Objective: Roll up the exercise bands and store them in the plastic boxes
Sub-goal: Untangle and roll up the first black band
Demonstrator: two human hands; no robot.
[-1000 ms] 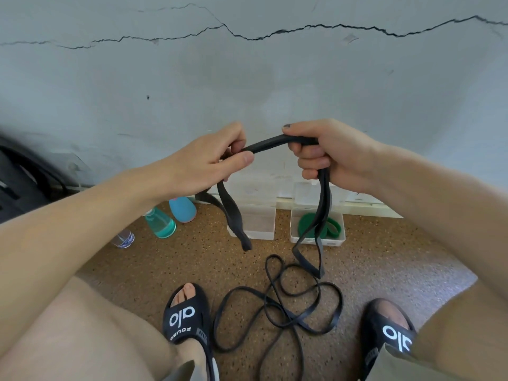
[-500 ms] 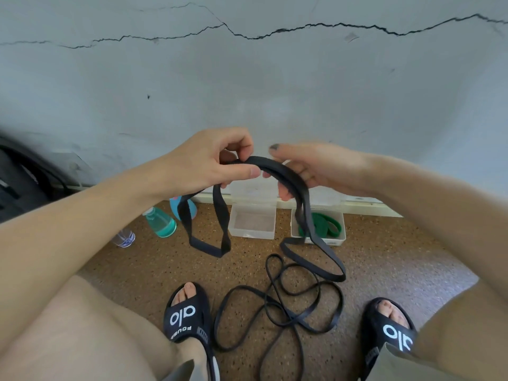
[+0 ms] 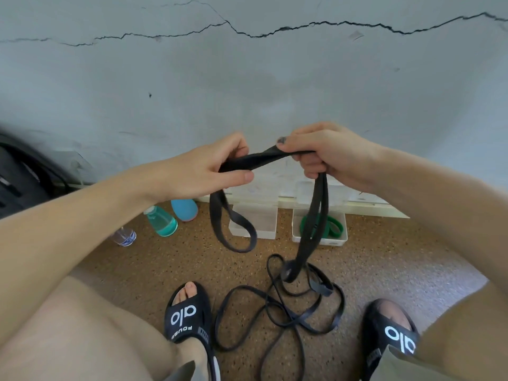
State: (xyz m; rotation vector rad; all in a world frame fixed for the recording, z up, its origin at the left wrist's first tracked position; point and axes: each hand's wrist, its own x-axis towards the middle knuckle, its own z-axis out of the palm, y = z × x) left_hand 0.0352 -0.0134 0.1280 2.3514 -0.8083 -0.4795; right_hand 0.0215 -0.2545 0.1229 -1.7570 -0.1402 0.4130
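Note:
A black exercise band [image 3: 264,159] is stretched between my two hands at chest height. My left hand [image 3: 209,171] pinches one end, and a short loop [image 3: 233,229] of the band hangs below it. My right hand [image 3: 330,155] is closed on the other part, from which a doubled length [image 3: 313,224] drops to the floor. More thin black bands [image 3: 277,309] lie tangled on the floor between my feet. Two clear plastic boxes stand against the wall: the left box [image 3: 254,220] looks bare, the right box [image 3: 319,239] holds a rolled green band [image 3: 334,225].
A teal spray bottle [image 3: 162,221], a blue bottle [image 3: 184,209] and a small clear bottle [image 3: 125,236] stand on the speckled brown floor to the left. A dark bag [image 3: 19,177] sits at the far left. My sandalled feet [image 3: 189,317] flank the tangle. A cracked wall rises behind.
My right hand closed into a fist on the band and rose slightly. The band went from slack to pulled straight between my hands, and the right hanging length now drops straight down.

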